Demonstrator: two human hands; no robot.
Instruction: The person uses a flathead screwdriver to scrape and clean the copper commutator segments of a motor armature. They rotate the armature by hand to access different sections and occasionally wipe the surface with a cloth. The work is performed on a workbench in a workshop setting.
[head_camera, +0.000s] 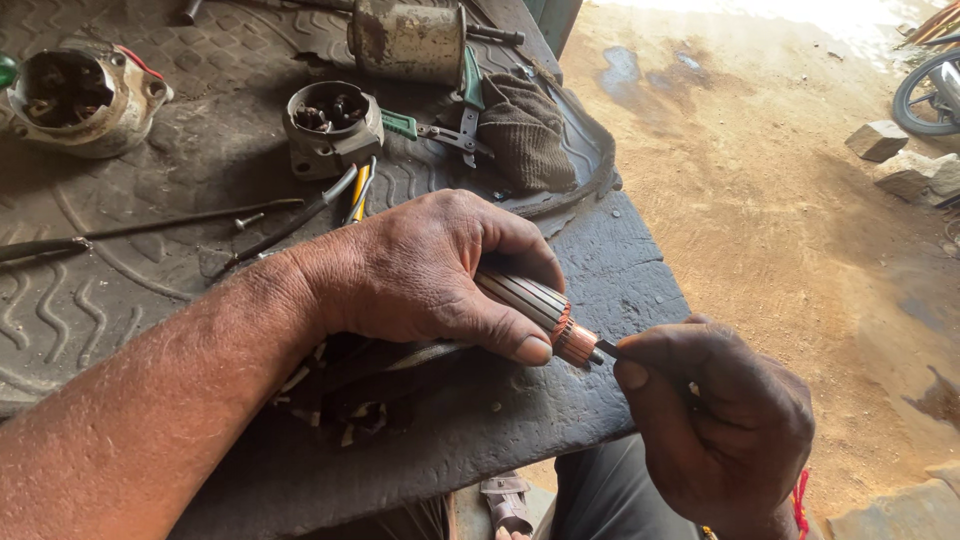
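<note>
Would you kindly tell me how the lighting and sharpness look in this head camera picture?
Head view: the sunlit ground at the top right is blown out; the rubber mat lies in dull shade; the left hand, the armature it grips and the right hand are sharp and evenly lit, with no motion blur.

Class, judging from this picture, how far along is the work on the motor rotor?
Done: the rotor is out, and two opened housings lie on the bench. In hand: the left hand grips it while the right hand holds a thin tool at its copper end. Left: reassembly.
</note>
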